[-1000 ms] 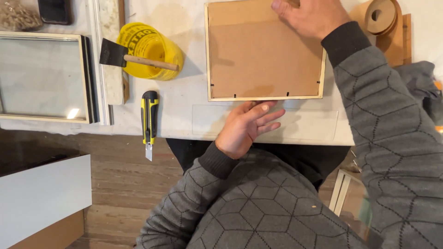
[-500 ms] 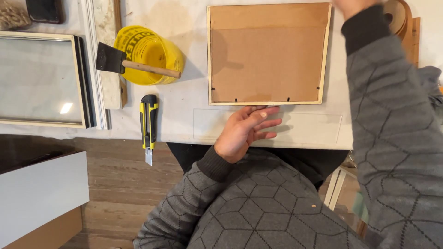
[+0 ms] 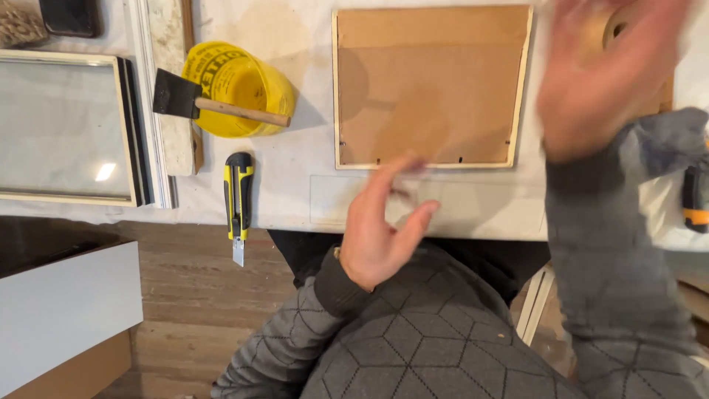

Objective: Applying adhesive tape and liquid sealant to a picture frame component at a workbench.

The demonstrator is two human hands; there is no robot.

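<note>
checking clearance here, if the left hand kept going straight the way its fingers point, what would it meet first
Probably the picture frame lying back side up on the white table. The left hand is lifted near the table edge, fingers aimed up toward the frame's lower rail. It is blurred and its height is unclear, so it might pass above.

The right hand (image 3: 602,81) was so blurry that its fingers could not be told apart, and it hid most of a brown roll of tape (image 3: 617,26) behind it. The left hand (image 3: 384,229) was blurry too, so it was not clear if its fingertips touched the picture frame (image 3: 432,85). The glass frame (image 3: 66,125) was cut off at the left edge, and only a bit of an orange and black tool (image 3: 694,199) showed at the right edge.
</note>
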